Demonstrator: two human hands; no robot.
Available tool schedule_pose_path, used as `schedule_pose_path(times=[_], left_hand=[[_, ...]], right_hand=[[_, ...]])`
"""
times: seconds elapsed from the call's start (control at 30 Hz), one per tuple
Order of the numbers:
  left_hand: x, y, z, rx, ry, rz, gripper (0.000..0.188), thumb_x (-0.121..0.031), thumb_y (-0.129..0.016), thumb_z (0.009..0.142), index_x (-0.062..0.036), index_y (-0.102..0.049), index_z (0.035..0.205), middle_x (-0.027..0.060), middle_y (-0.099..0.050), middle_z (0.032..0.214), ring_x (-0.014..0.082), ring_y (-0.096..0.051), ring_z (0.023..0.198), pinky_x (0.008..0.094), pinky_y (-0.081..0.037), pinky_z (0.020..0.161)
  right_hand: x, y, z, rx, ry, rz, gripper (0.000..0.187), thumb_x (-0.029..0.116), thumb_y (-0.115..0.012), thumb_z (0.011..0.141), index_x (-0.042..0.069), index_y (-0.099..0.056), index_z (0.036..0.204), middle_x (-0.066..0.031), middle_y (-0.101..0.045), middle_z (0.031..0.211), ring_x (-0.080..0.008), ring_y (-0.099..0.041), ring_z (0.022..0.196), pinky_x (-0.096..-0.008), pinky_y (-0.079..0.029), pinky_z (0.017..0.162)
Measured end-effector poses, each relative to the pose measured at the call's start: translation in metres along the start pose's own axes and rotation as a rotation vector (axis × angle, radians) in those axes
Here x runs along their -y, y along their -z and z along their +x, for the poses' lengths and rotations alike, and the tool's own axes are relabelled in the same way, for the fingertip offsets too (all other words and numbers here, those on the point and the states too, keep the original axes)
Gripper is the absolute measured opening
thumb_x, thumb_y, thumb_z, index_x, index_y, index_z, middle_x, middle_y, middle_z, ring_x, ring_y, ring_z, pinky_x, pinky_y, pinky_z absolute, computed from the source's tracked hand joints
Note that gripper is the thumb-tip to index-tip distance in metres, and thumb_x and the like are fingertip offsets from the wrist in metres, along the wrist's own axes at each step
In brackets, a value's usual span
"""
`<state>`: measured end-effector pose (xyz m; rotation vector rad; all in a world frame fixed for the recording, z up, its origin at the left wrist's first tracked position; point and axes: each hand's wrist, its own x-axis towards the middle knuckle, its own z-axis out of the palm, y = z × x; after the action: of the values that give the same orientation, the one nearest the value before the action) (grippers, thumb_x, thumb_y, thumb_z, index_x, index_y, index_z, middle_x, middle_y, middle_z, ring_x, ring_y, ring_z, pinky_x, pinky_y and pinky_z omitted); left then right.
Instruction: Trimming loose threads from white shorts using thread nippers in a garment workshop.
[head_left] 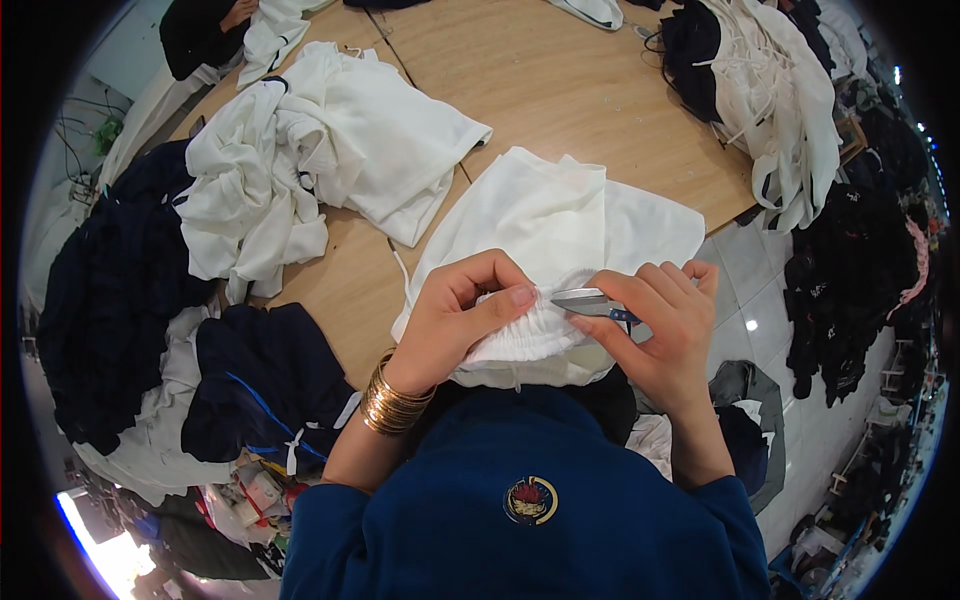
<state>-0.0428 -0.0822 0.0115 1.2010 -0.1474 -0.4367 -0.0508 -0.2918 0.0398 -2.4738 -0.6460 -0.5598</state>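
I see left hand (468, 312) pinching bunchy band (530, 338) of white cloth (530, 215). Right hand (662, 322) holds small snips (588, 303), pointy end by band. Cloth lies partly on table (520, 80), close to person's tummy (530, 430).

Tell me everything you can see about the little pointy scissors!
The scissors are small, with shiny silver-grey blades that look like metal and narrow to a point. A bit of blue shows toward the handle end. The right hand pinches them between thumb and fingers, hiding much of the handle. They point left, tips at the gathered part of the white garment; I can't tell if they touch it.
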Motion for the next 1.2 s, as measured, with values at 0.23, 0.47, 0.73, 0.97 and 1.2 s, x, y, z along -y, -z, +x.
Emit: schedule_pose_path(times=[0.23, 0.47, 0.73, 0.97, 1.2], left_hand=[[0.0, -0.0004, 0.0007, -0.001, 0.012, 0.005, 0.016, -0.015, -0.058, 0.088, 0.0009, -0.058, 0.087, -0.0018, -0.057, 0.077, 0.0024, -0.046, 0.07, 0.0171, -0.037, 0.062], [0.0008, -0.0007, -0.0002, -0.022, -0.016, 0.047, 0.016, -0.015, -0.057, 0.089, 0.0, -0.058, 0.085, -0.003, -0.055, 0.075, 0.0016, -0.043, 0.067, 0.0169, -0.035, 0.059], [-0.0014, -0.0022, -0.0011, -0.033, -0.012, 0.075, 0.015, -0.014, -0.059, 0.088, -0.0009, -0.057, 0.082, -0.0037, -0.054, 0.073, 0.0011, -0.042, 0.066, 0.0169, -0.034, 0.058], [0.0011, -0.0027, 0.0008, -0.019, -0.009, 0.008, 0.016, -0.016, -0.058, 0.089, -0.0035, -0.054, 0.08, -0.0055, -0.051, 0.072, 0.0003, -0.041, 0.066, 0.0166, -0.033, 0.058], [0.0042, -0.0038, 0.0025, 0.004, 0.035, -0.056, 0.02, -0.021, -0.055, 0.092, -0.0053, -0.051, 0.08, -0.0069, -0.048, 0.072, -0.0002, -0.038, 0.065, 0.0163, -0.032, 0.058]], right_hand=[[-0.0008, -0.0006, 0.0008, 0.031, 0.036, -0.058, 0.025, 0.03, -0.075, 0.064, 0.014, -0.064, 0.081, 0.0034, -0.045, 0.059, -0.0136, -0.043, 0.055, -0.0326, -0.026, 0.066], [0.0024, 0.0013, 0.0034, 0.02, 0.074, -0.112, 0.024, 0.034, -0.074, 0.066, 0.017, -0.063, 0.08, 0.0047, -0.042, 0.059, -0.0126, -0.041, 0.055, -0.0334, -0.026, 0.065], [0.0034, 0.0042, 0.004, 0.023, 0.079, -0.133, 0.026, 0.028, -0.077, 0.061, 0.013, -0.064, 0.079, 0.0039, -0.045, 0.059, -0.0137, -0.043, 0.056, -0.0327, -0.026, 0.066], [0.0023, 0.0012, 0.0019, 0.03, 0.069, -0.092, 0.024, 0.034, -0.073, 0.067, 0.017, -0.062, 0.08, 0.0046, -0.042, 0.06, -0.0126, -0.041, 0.055, -0.0334, -0.026, 0.065], [0.0058, 0.0007, 0.0026, 0.058, 0.063, -0.039, 0.028, 0.028, -0.077, 0.06, 0.013, -0.064, 0.08, 0.0033, -0.045, 0.059, -0.0142, -0.042, 0.055, -0.0328, -0.025, 0.065]])
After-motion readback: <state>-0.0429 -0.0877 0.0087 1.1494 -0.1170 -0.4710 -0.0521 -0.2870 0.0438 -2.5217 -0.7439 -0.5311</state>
